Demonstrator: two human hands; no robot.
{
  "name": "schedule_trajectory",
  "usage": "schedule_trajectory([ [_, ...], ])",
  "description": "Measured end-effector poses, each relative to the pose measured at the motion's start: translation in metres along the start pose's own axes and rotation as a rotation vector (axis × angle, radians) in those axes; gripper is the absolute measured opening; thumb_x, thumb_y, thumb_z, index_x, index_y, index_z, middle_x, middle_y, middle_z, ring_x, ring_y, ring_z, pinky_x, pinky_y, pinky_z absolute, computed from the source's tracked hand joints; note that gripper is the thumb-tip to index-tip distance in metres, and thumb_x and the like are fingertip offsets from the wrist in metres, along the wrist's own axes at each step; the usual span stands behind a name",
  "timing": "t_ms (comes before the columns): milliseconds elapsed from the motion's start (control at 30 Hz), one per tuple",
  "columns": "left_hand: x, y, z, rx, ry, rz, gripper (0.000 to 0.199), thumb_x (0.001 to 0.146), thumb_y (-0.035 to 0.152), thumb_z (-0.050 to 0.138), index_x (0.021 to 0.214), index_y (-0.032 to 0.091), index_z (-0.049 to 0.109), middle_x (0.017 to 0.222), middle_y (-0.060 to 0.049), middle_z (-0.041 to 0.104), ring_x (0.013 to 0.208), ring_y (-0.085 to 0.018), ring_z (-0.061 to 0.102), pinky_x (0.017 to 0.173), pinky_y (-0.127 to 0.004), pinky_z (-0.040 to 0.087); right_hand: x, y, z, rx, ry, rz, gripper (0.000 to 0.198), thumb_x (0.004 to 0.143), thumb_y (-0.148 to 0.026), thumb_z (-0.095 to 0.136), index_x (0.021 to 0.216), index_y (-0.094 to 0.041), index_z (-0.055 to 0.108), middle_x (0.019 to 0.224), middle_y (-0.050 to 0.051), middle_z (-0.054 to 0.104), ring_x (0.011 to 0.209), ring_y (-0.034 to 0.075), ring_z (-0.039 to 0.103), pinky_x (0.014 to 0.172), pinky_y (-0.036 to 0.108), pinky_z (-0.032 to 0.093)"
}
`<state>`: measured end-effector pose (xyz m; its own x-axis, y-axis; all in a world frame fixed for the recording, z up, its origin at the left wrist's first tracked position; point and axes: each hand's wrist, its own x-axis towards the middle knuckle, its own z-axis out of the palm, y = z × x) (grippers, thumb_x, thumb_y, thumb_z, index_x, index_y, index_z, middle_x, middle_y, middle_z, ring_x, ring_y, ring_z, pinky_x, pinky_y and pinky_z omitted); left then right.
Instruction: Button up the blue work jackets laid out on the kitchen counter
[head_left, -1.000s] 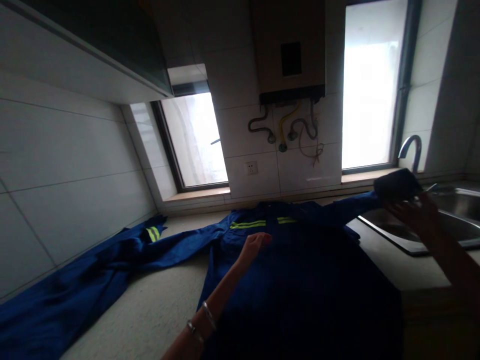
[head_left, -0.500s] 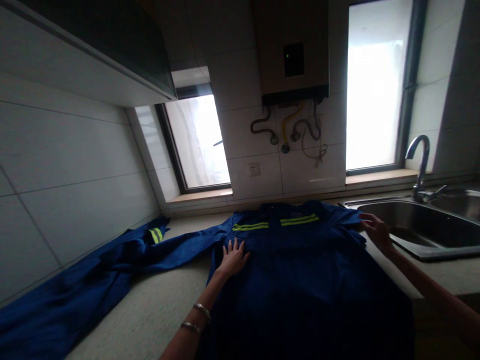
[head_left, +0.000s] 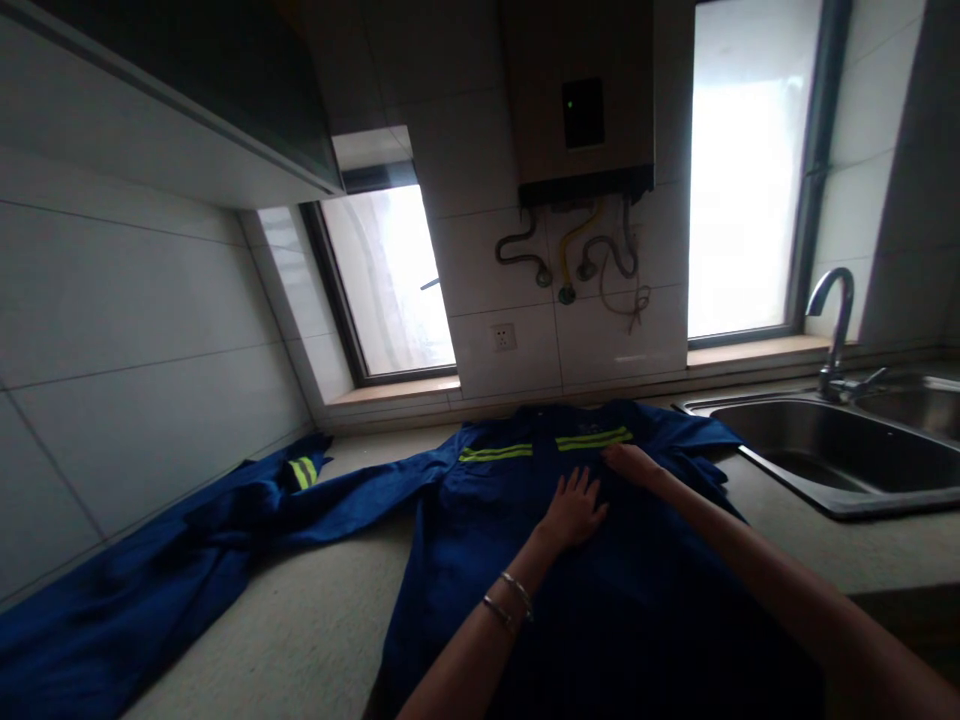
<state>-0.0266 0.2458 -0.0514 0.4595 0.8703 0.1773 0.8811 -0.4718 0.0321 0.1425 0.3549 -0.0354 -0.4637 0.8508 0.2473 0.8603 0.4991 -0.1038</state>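
A dark blue work jacket (head_left: 517,510) with yellow reflective stripes across its chest lies spread on the counter, collar toward the wall. My left hand (head_left: 576,510) rests on the middle of its front, fingers spread. Just beyond it, my right hand (head_left: 632,468) is at the chest below the right-hand stripe, its fingers bent together on the cloth. The jacket's right-hand sleeve (head_left: 697,430) reaches toward the sink; the other stretches left. More blue cloth (head_left: 172,570) with a yellow striped band is bunched along the left wall; where the sleeve meets it is unclear.
A steel sink (head_left: 795,440) with a faucet (head_left: 841,320) is set into the counter (head_left: 300,620) on the right. A water heater (head_left: 585,100) with pipes hangs on the tiled wall. An upper cabinet (head_left: 187,110) juts out at upper left.
My right hand has let go of the right-hand sleeve and moved left onto the chest. My left hand has slid right to the jacket's middle. The view has shifted slightly.
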Motion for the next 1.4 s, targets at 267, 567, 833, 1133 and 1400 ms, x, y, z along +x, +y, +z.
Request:
schedule_trajectory([
  [267,0.004,0.002,0.014,-0.043,0.072,0.01,0.058,0.09,0.055,0.019,0.133,0.023,0.04,0.139,-0.009,0.039,0.13,-0.027,0.029,0.106,-0.054,0.016,0.033,0.02,0.013,0.108,0.037,0.297,0.035,0.091,-0.025,0.035,0.108,-0.016,0.064,0.107,0.013,0.064,0.1,0.023,0.059,0.082,0.028,0.042],
  [567,0.005,0.005,0.009,-0.059,0.054,0.019,0.056,0.09,0.053,0.022,0.133,0.022,0.039,0.14,-0.008,0.039,0.13,-0.026,0.029,0.106,-0.053,0.017,0.05,0.024,0.024,0.236,0.054,0.51,0.039,0.087,-0.032,0.036,0.104,-0.016,0.068,0.11,0.016,0.063,0.101,0.027,0.059,0.078,0.03,0.044],
  [833,0.002,0.003,0.01,-0.069,0.04,0.023,0.055,0.09,0.053,0.024,0.134,0.023,0.039,0.141,-0.007,0.038,0.131,-0.026,0.028,0.107,-0.054,0.016,0.064,0.027,0.029,0.355,-0.002,0.698,0.042,0.086,-0.031,0.037,0.111,-0.01,0.064,0.111,0.021,0.061,0.101,0.028,0.059,0.076,0.032,0.045],
  [1133,0.002,-0.028,0.014,-0.318,0.285,-0.028,0.039,0.087,0.022,0.038,0.124,0.02,0.051,0.127,-0.006,0.054,0.118,-0.017,0.047,0.104,-0.038,0.032,0.058,0.023,0.02,0.401,0.021,0.597,0.034,0.081,-0.037,0.048,0.106,-0.022,0.066,0.105,0.011,0.065,0.099,0.026,0.059,0.081,0.036,0.043],
  [1400,-0.025,-0.174,-0.025,0.02,0.134,-0.402,0.023,0.081,0.027,0.051,0.095,0.015,0.064,0.101,-0.011,0.065,0.098,-0.023,0.059,0.087,-0.032,0.044,0.025,-0.074,0.02,0.271,0.278,-0.103,0.032,0.08,-0.013,0.045,0.106,-0.016,0.063,0.113,0.009,0.059,0.107,0.017,0.051,0.095,0.027,0.033],
])
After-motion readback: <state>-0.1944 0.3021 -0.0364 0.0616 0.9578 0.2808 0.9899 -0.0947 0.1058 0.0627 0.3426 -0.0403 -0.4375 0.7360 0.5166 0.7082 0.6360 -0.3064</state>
